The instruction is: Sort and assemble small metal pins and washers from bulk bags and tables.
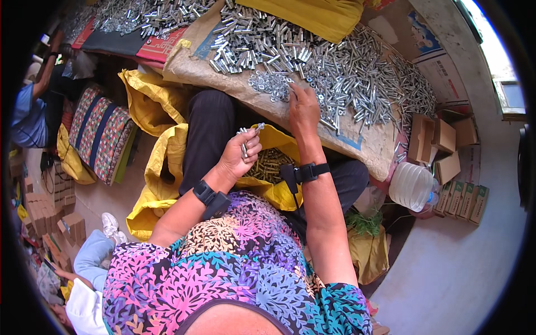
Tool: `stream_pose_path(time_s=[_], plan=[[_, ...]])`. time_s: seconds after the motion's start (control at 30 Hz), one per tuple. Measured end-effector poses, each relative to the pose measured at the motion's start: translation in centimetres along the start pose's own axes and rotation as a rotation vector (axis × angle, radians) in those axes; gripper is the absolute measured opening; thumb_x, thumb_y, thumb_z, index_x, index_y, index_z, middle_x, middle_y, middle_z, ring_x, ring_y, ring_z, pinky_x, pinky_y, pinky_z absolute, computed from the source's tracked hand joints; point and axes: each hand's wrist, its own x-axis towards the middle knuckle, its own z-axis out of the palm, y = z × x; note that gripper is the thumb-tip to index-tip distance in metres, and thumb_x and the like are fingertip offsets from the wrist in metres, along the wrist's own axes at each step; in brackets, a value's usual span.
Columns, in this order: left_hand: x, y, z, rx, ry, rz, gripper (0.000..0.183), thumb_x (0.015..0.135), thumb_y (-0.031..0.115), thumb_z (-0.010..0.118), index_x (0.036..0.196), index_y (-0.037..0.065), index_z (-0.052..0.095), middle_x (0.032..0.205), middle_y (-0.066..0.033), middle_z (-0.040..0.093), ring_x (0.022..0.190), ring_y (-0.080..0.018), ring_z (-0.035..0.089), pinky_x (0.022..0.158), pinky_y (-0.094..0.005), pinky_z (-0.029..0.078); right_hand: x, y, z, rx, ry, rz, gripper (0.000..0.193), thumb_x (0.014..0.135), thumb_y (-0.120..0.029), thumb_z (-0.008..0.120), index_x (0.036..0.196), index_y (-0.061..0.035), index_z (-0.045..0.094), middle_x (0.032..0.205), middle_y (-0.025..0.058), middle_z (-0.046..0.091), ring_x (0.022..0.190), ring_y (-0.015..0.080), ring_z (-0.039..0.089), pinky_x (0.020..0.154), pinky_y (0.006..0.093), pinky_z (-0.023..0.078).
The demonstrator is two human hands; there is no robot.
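My left hand [241,152] is closed around several shiny metal bolts [244,146], held above an open yellow sack [279,192]. Small metal ends stick out past its thumb and index finger. Inside that sack lies a heap of brass-toned metal pieces [265,166]. Farther forward, my right hand [304,109] reaches onto the cloth-covered work surface [357,137]. Its thumb and fingers come together at the edge of a small pile of washers and nuts [271,85]; what sits between the fingertips is too small to make out. Beyond it spreads a large heap of metal bolts [357,78].
A yellow cloth [312,14] lies over the far heap. Right of the surface are open cardboard boxes [432,137], a clear plastic jug [412,183] and small green-brown boxes [462,201]. More yellow sacks [153,103] stand left of my knee. Other people sit at left.
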Motion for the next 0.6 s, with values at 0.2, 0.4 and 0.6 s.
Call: stream_pose_path(time_s=[0.2, 0.4, 0.6], plan=[[0.3, 0.0, -0.3, 0.005, 0.013, -0.006, 0.011, 0.093, 0.017, 0.053, 0.096, 0.007, 0.055, 0.060, 0.0045, 0.039, 0.049, -0.0056, 0.035, 0.039, -0.0183, 0.029, 1.2, -0.4, 0.3, -0.185, -0.039, -0.024, 0.010, 0.083, -0.017, 0.063, 0.092, -0.0158, 0.067, 0.085, 0.0099, 0.056, 0.080, 0.0313, 0.060, 0.066, 0.0434, 0.049], [0.5, -0.2, -0.4, 0.009, 0.024, -0.013, 0.009, 0.093, 0.017, 0.052, 0.094, 0.008, 0.054, 0.060, 0.0050, 0.038, 0.049, -0.0053, 0.035, 0.039, -0.0181, 0.027, 2.4, -0.8, -0.2, -0.193, -0.155, 0.011, 0.014, 0.078, -0.020, 0.068, 0.089, -0.0131, 0.067, 0.086, 0.0104, 0.057, 0.081, 0.0321, 0.060, 0.067, 0.0443, 0.049], [0.4, -0.3, -0.1, 0.026, 0.032, -0.021, 0.008, 0.093, 0.017, 0.052, 0.094, 0.009, 0.053, 0.060, 0.0051, 0.037, 0.049, -0.0051, 0.035, 0.039, -0.0178, 0.027, 2.6, -0.9, -0.7, -0.182, -0.181, -0.029, 0.017, 0.080, -0.025, 0.066, 0.092, -0.0126, 0.067, 0.089, 0.0108, 0.059, 0.083, 0.0331, 0.061, 0.068, 0.0451, 0.049]])
